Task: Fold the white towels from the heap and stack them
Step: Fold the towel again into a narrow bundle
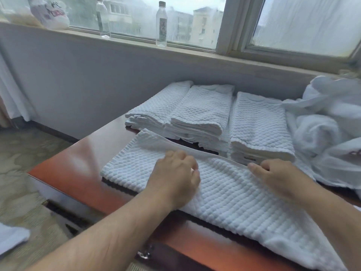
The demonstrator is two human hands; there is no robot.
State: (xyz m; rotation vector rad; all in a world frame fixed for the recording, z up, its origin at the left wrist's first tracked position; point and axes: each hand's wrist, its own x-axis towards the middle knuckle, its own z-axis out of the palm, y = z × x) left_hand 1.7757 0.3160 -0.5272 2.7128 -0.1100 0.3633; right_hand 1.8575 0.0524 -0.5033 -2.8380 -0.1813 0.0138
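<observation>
free: bare table (82,169) left | blocked: stacks (205,118) behind, heap (328,133) right

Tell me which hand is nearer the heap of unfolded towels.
Right. The right hand holds the flat towel by its far edge, just beside the heap; the left hand holds the same edge farther left, with the right hand between it and the heap.

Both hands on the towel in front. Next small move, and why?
Probably bring the left end of the towel across toward its right end, halving its length. It lies as a long strip on the table, with the left hand and right hand curled on its far edge, while the folded stacks behind are much shorter. The heap waits at right.
</observation>
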